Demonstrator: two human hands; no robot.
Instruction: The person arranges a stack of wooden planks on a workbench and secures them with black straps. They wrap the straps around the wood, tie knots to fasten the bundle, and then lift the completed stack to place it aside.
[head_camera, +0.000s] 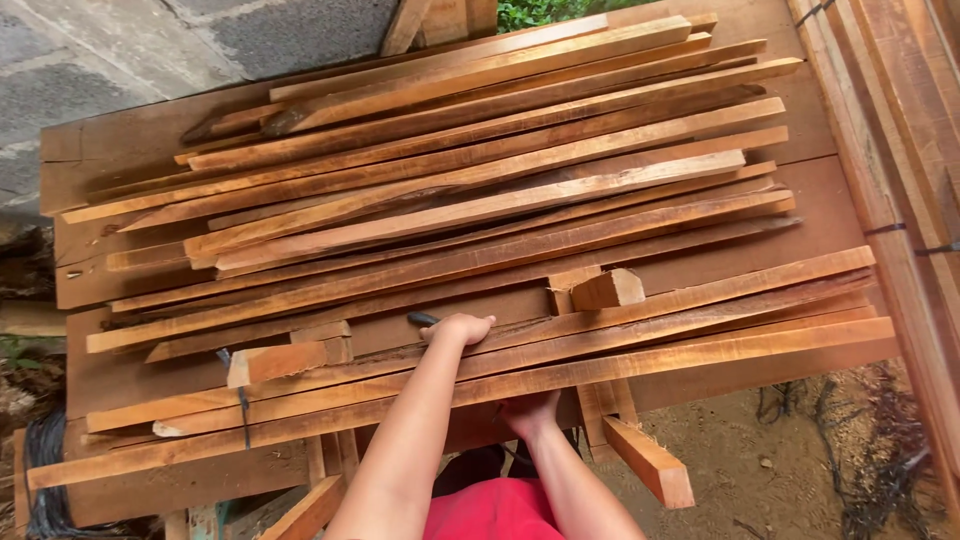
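Observation:
Many long, thin reddish-brown wooden strips (480, 200) lie piled on a wide board table (800, 215). My left hand (457, 329) rests curled on top of the front strips, and a slim dark object (421, 318) pokes out of its far side. My right hand (530, 412) reaches under the near edge and grips the frontmost long strip (700, 355) from below. A short wooden block (608, 290) sits on the strips just beyond and to the right of my left hand.
A short offcut (277, 362) lies at front left, and another (650, 462) sticks out below the table's edge. Long planks (900, 150) are stacked along the right. A grey block wall (120, 50) stands behind, with bare soil and dark wire (880, 440) at lower right.

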